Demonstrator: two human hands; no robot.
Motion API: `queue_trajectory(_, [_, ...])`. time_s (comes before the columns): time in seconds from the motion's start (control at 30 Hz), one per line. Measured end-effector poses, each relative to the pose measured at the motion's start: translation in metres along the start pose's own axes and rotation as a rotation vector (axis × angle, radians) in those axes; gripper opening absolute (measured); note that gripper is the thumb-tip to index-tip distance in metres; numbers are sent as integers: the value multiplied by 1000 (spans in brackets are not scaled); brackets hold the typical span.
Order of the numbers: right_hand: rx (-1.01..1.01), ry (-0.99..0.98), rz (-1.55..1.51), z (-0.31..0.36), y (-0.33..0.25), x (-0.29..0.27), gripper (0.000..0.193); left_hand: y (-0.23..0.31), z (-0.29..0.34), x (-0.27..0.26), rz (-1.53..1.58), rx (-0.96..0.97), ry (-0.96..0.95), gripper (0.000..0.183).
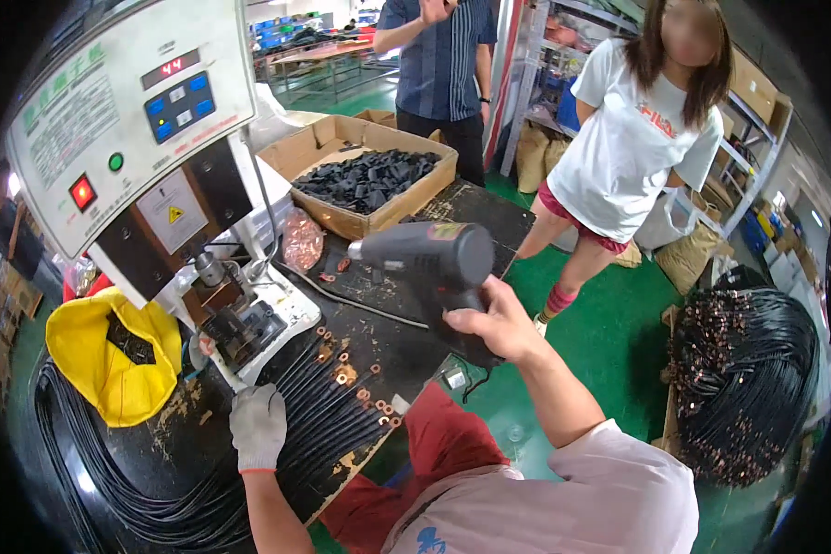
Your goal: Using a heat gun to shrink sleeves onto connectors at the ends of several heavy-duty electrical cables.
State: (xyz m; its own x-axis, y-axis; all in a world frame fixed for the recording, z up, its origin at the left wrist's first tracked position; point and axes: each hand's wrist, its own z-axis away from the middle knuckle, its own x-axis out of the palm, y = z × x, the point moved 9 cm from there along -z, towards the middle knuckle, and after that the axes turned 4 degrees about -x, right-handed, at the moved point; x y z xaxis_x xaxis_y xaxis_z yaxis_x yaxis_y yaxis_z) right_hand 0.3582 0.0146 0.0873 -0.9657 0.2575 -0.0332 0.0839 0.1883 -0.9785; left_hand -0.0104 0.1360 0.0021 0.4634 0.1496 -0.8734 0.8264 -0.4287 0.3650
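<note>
My bare right hand (503,323) grips the handle of a black heat gun (434,254), held above the table with its nozzle toward the left. My left hand (258,427), in a pale grey glove, is closed at the front corner of the press machine's white base (291,314); what its fingers hold, if anything, is hidden. Beside that hand, black cables (328,406) lie in a row, copper ring terminals (364,395) at their ends. The terminal press (235,323) stands just beyond my left hand, beneath a lit control panel (177,97).
A cardboard box (369,222) of black plastic pieces stands at the table's back. A yellow cloth bag (120,369) and looped cables (138,499) are at left. A large cable bundle (748,388) is at right. Two people (637,138) stand beyond the table (499,222).
</note>
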Motion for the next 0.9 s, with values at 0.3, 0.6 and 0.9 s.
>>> queue_trajectory(0.3, [-50, -184, -93, 12, -12, 15, 62, 2, -3, -1, -17, -42, -62, 25])
queue_trajectory(0.6, [23, -136, -165, 12, 1, 9, 52, -2, -2, 0, -7, -48, -47, 25])
queue_trajectory(0.9, [12, -120, -177, 14, -9, 7, 51, 0, -3, -1, -22, -64, -62, 26])
